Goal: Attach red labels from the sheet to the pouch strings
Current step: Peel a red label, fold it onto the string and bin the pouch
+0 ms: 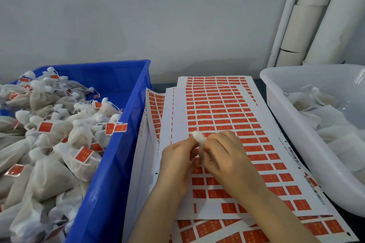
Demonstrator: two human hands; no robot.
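Left hand (177, 156): fingers curled, pinching one side of a small white pouch (198, 137).
Right hand (222, 156): fingers curled, gripping the other side of the same pouch, fingertips close to the left hand's.
Pouch: only the gathered top shows between the fingertips. The rest is hidden, and its string cannot be made out.
Label sheet (181, 104): centre of the table, directly beneath both hands, rows of red labels (221, 111) running far to near.
Sheet stack (146, 163): under the top sheet, edges showing left and near.
Blue crate (122, 144): left, heaped with labelled pouches (59, 167).
White tub (280, 108): right, holding pale pouches (320, 102).
Pipes (320, 25): far right, against the wall.
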